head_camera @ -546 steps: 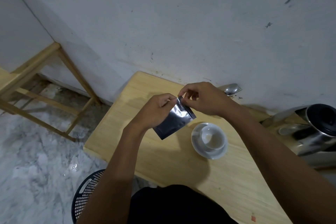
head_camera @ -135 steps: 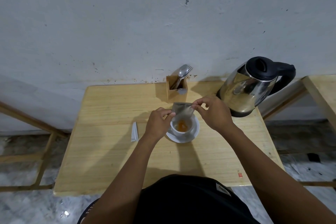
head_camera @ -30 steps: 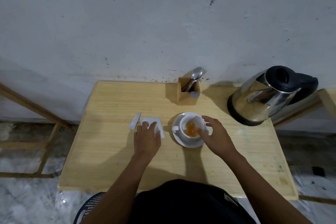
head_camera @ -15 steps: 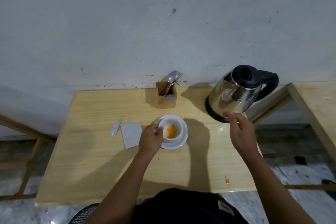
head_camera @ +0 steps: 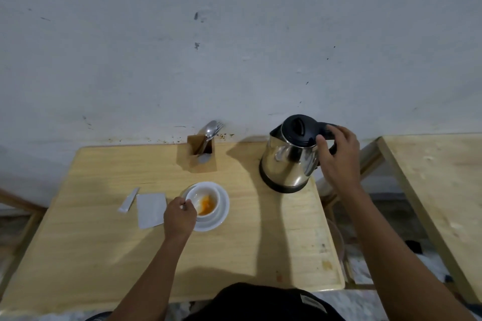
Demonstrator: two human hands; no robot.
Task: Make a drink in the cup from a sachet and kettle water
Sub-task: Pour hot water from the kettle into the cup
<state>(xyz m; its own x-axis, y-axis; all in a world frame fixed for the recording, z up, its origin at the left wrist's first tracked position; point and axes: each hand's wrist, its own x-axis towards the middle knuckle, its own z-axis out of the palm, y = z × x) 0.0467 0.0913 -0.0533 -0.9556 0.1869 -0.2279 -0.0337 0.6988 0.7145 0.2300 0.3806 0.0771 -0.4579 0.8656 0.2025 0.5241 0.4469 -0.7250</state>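
Observation:
A white cup (head_camera: 206, 197) with orange powder in its bottom stands on a white saucer (head_camera: 221, 212) at the middle of the wooden table (head_camera: 91, 242). My left hand (head_camera: 179, 216) pinches the cup's handle on its left side. The steel kettle (head_camera: 289, 161) with a black lid stands at the table's back right. My right hand (head_camera: 337, 155) wraps around the kettle's black handle. The emptied silver sachet (head_camera: 151, 210) lies flat to the left of the cup, with its torn-off strip (head_camera: 128, 200) beside it.
A small wooden holder (head_camera: 202, 155) with a spoon and fork stands against the wall behind the cup. A second wooden table (head_camera: 440, 190) sits to the right across a gap. The wall runs directly behind both.
My right hand has reached from beside the kettle to its handle and closed around it. My left hand stays on the cup's handle.

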